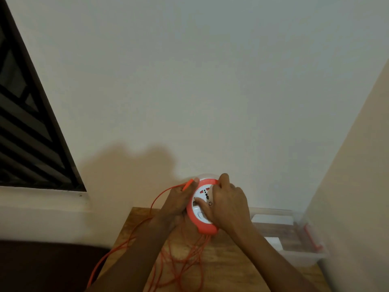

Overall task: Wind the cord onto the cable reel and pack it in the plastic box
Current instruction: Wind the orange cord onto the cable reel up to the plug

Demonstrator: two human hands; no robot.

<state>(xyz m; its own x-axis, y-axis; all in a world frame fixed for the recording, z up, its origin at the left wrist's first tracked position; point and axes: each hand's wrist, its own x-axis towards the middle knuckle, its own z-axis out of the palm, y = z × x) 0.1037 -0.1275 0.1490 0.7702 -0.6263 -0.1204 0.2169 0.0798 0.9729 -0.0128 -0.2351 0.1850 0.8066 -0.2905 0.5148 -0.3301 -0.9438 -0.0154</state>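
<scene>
A round cable reel (202,225), orange rim and white socket face, is held up above the wooden table (227,268). My left hand (177,202) grips its left side and pinches the orange cord (160,197) near the rim. My right hand (228,204) curls over the reel's top right, thumb on the white face. Loose orange cord hangs from the reel's lower edge and lies in tangled loops on the table. The clear plastic box (294,257) stands open at the table's right end.
A pale wall rises just behind the table and another stands at the right. A dark barred window (27,131) sits at the left above a white ledge. Cord trails off the table's left edge toward a dark surface (42,268).
</scene>
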